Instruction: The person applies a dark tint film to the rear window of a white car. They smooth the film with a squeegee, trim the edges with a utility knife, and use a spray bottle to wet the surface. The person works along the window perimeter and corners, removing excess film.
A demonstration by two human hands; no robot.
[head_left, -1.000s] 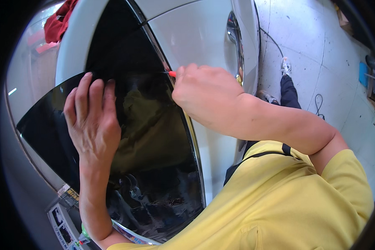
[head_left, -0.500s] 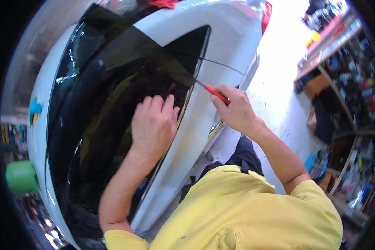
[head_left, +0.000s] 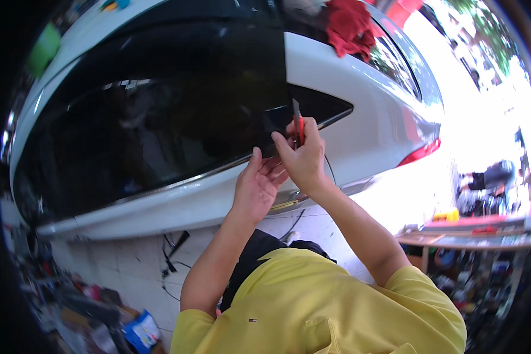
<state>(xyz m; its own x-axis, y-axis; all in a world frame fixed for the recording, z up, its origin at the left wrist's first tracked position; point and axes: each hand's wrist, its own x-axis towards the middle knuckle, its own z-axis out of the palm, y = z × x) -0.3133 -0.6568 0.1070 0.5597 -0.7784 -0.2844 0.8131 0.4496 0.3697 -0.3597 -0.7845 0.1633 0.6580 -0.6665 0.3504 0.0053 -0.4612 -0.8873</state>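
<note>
A white car fills the upper view, its side window covered by dark tint film. My right hand grips a red-handled utility knife, blade pointing up along the film's rear edge near the small quarter window. My left hand lies flat just below and left of it, fingers pressed against the lower edge of the film at the door's chrome trim. My yellow shirt shows at the bottom.
A red cloth lies on the car roof. A cluttered workbench stands at the right. Cables trail on the tiled floor under the car. Bags and clutter sit at the lower left.
The view has swung, so the car now lies across the top. My left hand has slid down from the glass to the lower film edge. The knife now points upward.
</note>
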